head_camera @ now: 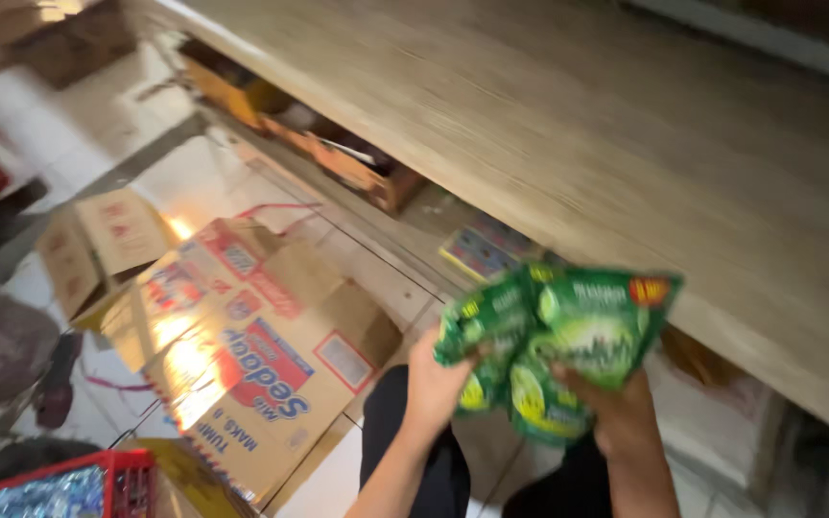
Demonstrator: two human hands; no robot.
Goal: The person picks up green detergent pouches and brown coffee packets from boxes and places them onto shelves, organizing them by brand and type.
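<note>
Below the wooden tabletop (pixel 626 125), 2 raised hands, left (pixel 434 384) and right (pixel 621 412), both gripping green sachets (pixel 568 336).

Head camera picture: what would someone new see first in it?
The bright green pouches stand out first, low and right of the middle, gripped from below by both the left hand and the right hand. Next comes the big printed cardboard box, lying flat on the tiled floor to the left. A pale wooden shelf board slants across the top right above the hands.
</note>
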